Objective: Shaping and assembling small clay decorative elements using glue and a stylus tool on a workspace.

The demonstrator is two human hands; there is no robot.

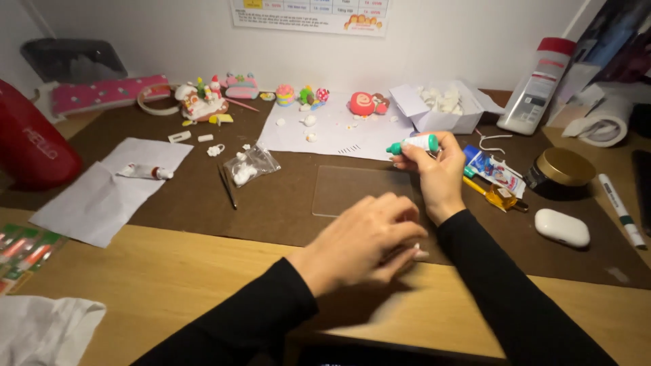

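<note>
**Desk at a craft session: green-capped tube held above a clear sheet**

- Far left: a red container [30, 139] at the desk edge; flat packets [24, 254] with red and green marks on the bare wood; white cloth [44, 332] in the bottom corner.
- On the brown mat [203, 203]: a white paper sheet [102, 193] with a small paint tube [144, 172] lying on it. Just right of it, a thin dark tool [228, 187] beside a clear plastic bag [251, 165] with white lumps inside.
- Back row: small coloured clay figures [203, 100], then a red swirl piece [365, 104] on a larger white sheet [332, 132].
- Centre: a clear plastic sheet [352, 190] lying flat on the mat.
- Left hand [363, 244], palm down, fingers curled at the mat's near edge, just below the clear sheet; blurred, cannot tell whether it pinches anything.
- Right hand [437, 173] raised over the sheet's right edge, fingers clenched around a white tube with green cap [415, 144], cap pointing left.
- Right of that: an open white box [444, 108], more tubes [494, 171], a gold-lidded jar [561, 169], a white oval case [561, 228], a marker pen [620, 210], a tall white bottle with red cap [538, 85].
</note>
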